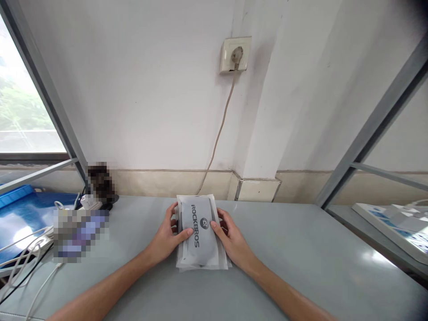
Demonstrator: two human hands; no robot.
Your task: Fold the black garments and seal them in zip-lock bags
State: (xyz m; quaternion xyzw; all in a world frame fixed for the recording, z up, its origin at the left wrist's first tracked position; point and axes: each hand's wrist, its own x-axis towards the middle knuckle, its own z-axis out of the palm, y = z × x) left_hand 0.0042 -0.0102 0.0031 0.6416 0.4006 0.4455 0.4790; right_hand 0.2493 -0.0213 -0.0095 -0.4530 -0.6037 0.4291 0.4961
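A small stack of frosted plastic packets (200, 256) sits at the middle of the grey table, the top one showing a grey insert printed ROCKBROS with a round logo. My left hand (170, 236) grips its left side, thumb on top and fingers curled round the edge. On the opposite side my right hand (230, 234) holds it the same way, its thumb near the logo. The packets lie one on another with edges slightly out of line. Their underside is hidden, so I cannot tell whether the stack touches the table.
A wall socket (236, 55) has a plugged-in cable (220, 127) running down behind the grey table (284, 249). At left are a blurred-out object (82, 234), white cables (43, 285) and a blue tray (16, 196). A white power strip (394, 227) lies beyond the right metal post (371, 129).
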